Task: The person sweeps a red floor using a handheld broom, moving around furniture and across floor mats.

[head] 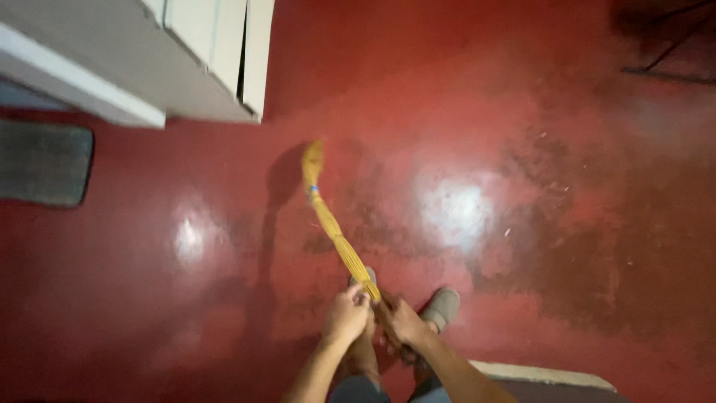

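A yellow stick broom [332, 224] made of bundled thin sticks slants from my hands up toward the far floor, its bristle end near the white cabinet. My left hand [344, 315] grips the broom's near end. My right hand [403, 322] sits just beside it, closed around the same bundle a little lower. Both hands hover above my feet in grey shoes [441, 307].
The floor is glossy red [485, 134], with dark dusty patches and small scraps [548, 186] to the right. A white cabinet [186, 67] stands at the upper left, a grey mat [41, 164] at the left edge, and a pale step edge [544, 375] at the bottom right.
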